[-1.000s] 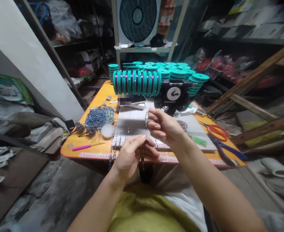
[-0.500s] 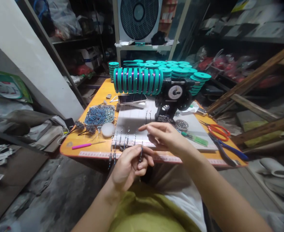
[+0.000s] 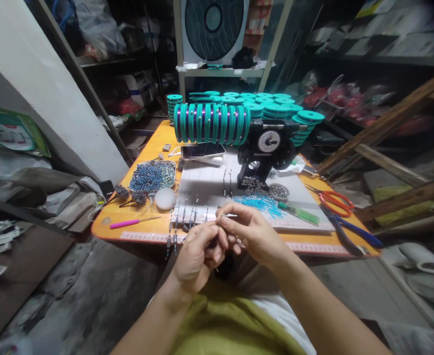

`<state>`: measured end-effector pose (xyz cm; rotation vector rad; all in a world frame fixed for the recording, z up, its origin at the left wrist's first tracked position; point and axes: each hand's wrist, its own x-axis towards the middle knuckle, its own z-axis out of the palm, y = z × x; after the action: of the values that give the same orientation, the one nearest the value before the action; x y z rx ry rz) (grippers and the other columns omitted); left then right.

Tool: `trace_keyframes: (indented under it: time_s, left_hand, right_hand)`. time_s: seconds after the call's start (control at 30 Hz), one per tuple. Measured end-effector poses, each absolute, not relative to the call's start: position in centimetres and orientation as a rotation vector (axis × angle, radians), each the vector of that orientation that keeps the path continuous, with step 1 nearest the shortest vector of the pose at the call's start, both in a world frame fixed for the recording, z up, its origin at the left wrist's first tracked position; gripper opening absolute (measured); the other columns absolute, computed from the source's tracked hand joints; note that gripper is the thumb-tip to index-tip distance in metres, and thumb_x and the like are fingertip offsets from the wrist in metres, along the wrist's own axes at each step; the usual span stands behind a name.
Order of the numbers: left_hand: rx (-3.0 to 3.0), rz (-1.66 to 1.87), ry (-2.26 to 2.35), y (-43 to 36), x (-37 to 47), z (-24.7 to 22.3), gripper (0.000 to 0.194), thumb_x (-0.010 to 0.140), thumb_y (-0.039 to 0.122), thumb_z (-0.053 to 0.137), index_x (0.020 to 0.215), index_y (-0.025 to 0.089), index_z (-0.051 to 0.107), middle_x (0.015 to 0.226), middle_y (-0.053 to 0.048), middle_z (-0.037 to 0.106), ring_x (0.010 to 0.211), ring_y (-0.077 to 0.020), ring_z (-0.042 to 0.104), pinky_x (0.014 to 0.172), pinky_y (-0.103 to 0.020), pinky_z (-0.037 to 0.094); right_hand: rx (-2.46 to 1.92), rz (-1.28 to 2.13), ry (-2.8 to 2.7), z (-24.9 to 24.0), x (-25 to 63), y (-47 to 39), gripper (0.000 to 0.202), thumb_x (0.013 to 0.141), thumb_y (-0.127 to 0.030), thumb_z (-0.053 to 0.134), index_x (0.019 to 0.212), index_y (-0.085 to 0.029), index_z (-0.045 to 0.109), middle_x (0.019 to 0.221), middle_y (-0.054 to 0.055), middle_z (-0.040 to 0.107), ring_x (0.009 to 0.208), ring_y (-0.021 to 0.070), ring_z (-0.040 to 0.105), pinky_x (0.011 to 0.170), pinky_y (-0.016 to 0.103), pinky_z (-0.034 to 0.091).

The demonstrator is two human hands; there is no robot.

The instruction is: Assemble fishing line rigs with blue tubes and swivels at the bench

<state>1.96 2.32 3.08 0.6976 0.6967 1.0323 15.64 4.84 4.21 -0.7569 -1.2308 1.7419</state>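
My left hand point(image 3: 194, 254) is closed in front of the table's near edge, its fingers curled round a thin strand with small dark beads, now mostly hidden. Pressed against its thumb tip are the pinched thumb and forefinger of my right hand point(image 3: 251, 229); what they grip is too small to make out. Just beyond the right hand lies a pile of light-blue thin pieces point(image 3: 259, 204) on the white board point(image 3: 198, 172). Several beaded strands point(image 3: 175, 231) hang over the table edge left of my hands.
Behind the board, a black winding machine point(image 3: 255, 158) carries a row of teal spools point(image 3: 211, 123). A tray of blue beads point(image 3: 152, 176) and a pink-handled needle tool point(image 3: 124, 223) lie left. Orange scissors point(image 3: 337, 203), blue-handled pliers point(image 3: 357, 231) and a green tool point(image 3: 301, 213) lie right.
My right hand has moved down and toward me, from above the board to my left fingertips. The light-blue pieces it covered now show, and the beaded strand in my left hand is mostly hidden.
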Motion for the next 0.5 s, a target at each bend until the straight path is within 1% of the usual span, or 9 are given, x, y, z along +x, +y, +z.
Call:
trace_keyframes:
  time_s: [0.07, 0.13, 0.27, 0.33, 0.4, 0.5]
  left_hand:
    - [0.688, 1.036, 0.685, 2.3, 2.0, 3.2, 0.033, 0.076, 0.038, 0.064, 0.055, 0.014, 0.057, 0.04, 0.004, 0.041, 0.037, -0.0043, 0.027, 0.041, -0.019, 0.013]
    - [0.687, 1.027, 0.675, 2.3, 1.9, 3.2, 0.032, 0.078, 0.037, 0.062, 0.057, 0.013, 0.058, 0.04, 0.004, 0.042, 0.036, -0.0035, 0.024, 0.04, -0.019, 0.013]
    - [0.74, 1.001, 0.66, 2.2, 1.6, 3.1, 0.032, 0.085, 0.037, 0.055, 0.069, 0.011, 0.064, 0.047, 0.001, 0.051, 0.037, -0.0021, 0.018, 0.04, -0.019, 0.011]
    - [0.762, 0.997, 0.645, 2.2, 1.5, 3.1, 0.034, 0.087, 0.037, 0.052, 0.073, 0.01, 0.066, 0.049, 0.001, 0.052, 0.038, -0.0024, 0.017, 0.039, -0.019, 0.011]
    - [0.771, 1.004, 0.635, 2.2, 1.6, 3.1, 0.035, 0.089, 0.038, 0.05, 0.076, 0.01, 0.067, 0.047, 0.002, 0.05, 0.037, -0.0031, 0.021, 0.039, -0.019, 0.011]
    - [0.776, 1.026, 0.637, 2.4, 1.8, 3.0, 0.034, 0.088, 0.039, 0.053, 0.073, 0.012, 0.066, 0.042, 0.004, 0.046, 0.035, -0.0044, 0.028, 0.037, -0.019, 0.013]
  right_hand:
    - [-0.748, 1.78, -1.141, 4.1, 15.5, 4.8, 0.024, 0.08, -0.035, 0.074, 0.084, -0.017, 0.059, 0.053, -0.005, 0.058, 0.042, 0.0048, 0.048, 0.037, 0.012, 0.04]
    - [-0.739, 1.804, -1.106, 4.0, 15.5, 4.9, 0.024, 0.079, -0.034, 0.075, 0.083, -0.016, 0.061, 0.052, -0.005, 0.057, 0.042, 0.0044, 0.048, 0.038, 0.012, 0.042]
    - [-0.737, 1.798, -1.151, 3.9, 16.0, 5.1, 0.021, 0.083, -0.035, 0.072, 0.083, -0.015, 0.063, 0.054, -0.004, 0.058, 0.044, 0.0059, 0.054, 0.04, 0.014, 0.046]
    - [-0.757, 1.738, -1.212, 3.9, 16.3, 5.2, 0.02, 0.084, -0.035, 0.07, 0.084, -0.016, 0.064, 0.054, -0.005, 0.059, 0.044, 0.007, 0.056, 0.042, 0.016, 0.048]
    - [-0.787, 1.658, -1.286, 4.1, 16.6, 5.2, 0.018, 0.085, -0.035, 0.069, 0.085, -0.017, 0.064, 0.052, -0.005, 0.058, 0.043, 0.0079, 0.057, 0.043, 0.017, 0.049]
    - [-0.841, 1.595, -1.356, 4.4, 16.8, 5.1, 0.019, 0.084, -0.036, 0.07, 0.087, -0.017, 0.064, 0.052, -0.005, 0.059, 0.043, 0.0092, 0.059, 0.044, 0.019, 0.051]
